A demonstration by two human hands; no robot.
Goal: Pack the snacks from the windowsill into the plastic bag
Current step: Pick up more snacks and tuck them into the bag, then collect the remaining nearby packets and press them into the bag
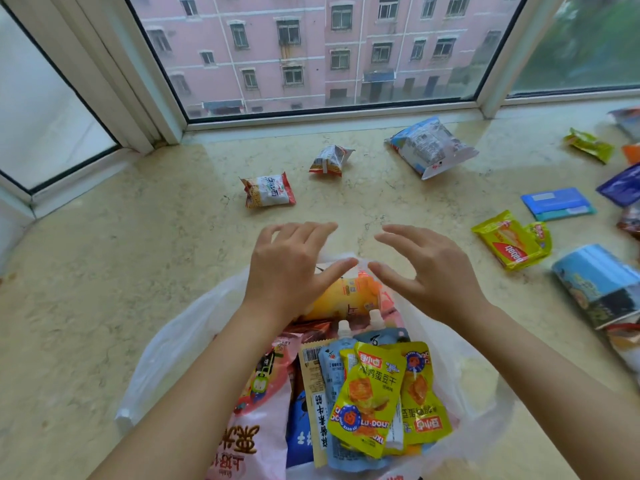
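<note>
A clear plastic bag (166, 362) lies open on the marble windowsill (121, 271), holding several snacks: yellow tofu packets (374, 400), blue spouted pouches, a pink bag (256, 420) and a yellow-orange pack (349, 299). My left hand (291, 268) and my right hand (426, 271) hover side by side over the bag's far rim, fingers spread and relaxed, holding nothing. Further back lie two small red-and-white noodle packs (268, 190), (329, 160) and a blue-and-white bag (429, 147).
To the right on the sill lie a yellow wafer pack (510, 244), a blue flat box (557, 203), a blue snack bag (602, 282), a green packet (588, 144) and more packs at the frame edge. Window frames and glass bound the sill at back and left.
</note>
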